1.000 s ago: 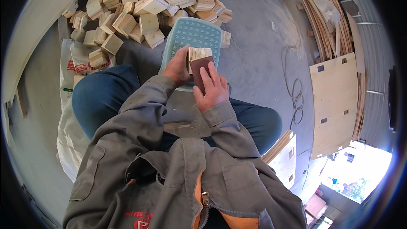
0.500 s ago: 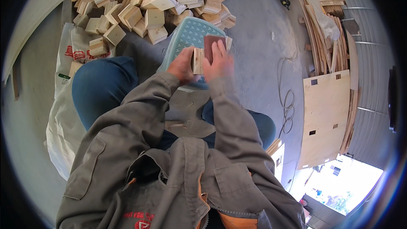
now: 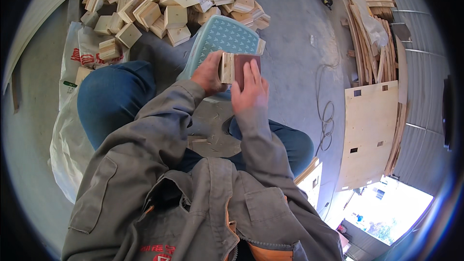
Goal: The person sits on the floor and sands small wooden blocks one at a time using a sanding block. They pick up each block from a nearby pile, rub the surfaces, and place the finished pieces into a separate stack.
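Note:
My left hand (image 3: 209, 74) is closed around a layered plywood block (image 3: 226, 67), held upright above a light-blue plastic stool (image 3: 212, 34) with a raised pattern on its top. Against the block's right side lies a reddish-brown rectangular piece of sandpaper (image 3: 245, 67). My right hand (image 3: 252, 89) grips it, two fingers stretched over its face and the thumb near the block's lower edge. Whether the sandpaper is backed by something stiff is hidden. Part of another wood piece (image 3: 261, 46) shows at the stool's right edge.
A heap of plywood blocks (image 3: 174, 17) covers the floor beyond the stool. A white plastic sack (image 3: 65, 130) lies left of my left knee (image 3: 113, 99). At right are a cable (image 3: 327, 125), a large plywood sheet (image 3: 369, 135) and stacked boards (image 3: 369, 53).
My right hand and the sandpaper have slid toward me along the block's side. My left hand still holds the block in nearly the same place.

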`<state>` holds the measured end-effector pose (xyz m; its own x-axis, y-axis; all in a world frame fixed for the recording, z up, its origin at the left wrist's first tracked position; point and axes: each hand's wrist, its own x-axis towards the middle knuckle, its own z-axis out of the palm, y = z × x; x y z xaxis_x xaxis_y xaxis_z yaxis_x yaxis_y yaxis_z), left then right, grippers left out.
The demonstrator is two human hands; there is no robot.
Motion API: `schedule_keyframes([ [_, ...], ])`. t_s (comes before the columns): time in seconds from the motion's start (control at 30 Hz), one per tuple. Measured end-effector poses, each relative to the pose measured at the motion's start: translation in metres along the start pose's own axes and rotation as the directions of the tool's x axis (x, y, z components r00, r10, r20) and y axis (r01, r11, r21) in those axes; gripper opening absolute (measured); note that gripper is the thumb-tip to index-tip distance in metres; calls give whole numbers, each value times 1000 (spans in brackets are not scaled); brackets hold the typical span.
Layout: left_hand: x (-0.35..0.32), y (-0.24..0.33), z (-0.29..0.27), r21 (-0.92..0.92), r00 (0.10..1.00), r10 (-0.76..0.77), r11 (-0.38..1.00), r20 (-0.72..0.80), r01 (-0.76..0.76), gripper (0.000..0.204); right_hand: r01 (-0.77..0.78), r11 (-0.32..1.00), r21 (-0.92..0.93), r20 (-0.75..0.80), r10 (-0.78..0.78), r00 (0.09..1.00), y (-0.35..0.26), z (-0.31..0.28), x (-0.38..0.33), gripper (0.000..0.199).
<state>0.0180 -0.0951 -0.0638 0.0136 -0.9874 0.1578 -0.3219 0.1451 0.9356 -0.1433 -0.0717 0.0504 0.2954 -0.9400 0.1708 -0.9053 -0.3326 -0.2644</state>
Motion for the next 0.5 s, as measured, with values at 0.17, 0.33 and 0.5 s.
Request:
schedule_keyframes([
  [0.17, -1, 12, 0, -44, 1000, -19, 999, 9, 19, 97, -119, 992, -52, 64, 122, 990, 1, 14, 78, 64],
  [0.33, 0, 4, 1, -29, 1000, -20, 999, -4, 19, 95, -38, 999, -6, 16, 38, 999, 13, 29, 62, 66],
  [0.5, 0, 2, 4, -24, 999, 12, 1000, -39, -13, 91, 52, 998, 42, 11, -53, 999, 9, -1, -38, 67],
])
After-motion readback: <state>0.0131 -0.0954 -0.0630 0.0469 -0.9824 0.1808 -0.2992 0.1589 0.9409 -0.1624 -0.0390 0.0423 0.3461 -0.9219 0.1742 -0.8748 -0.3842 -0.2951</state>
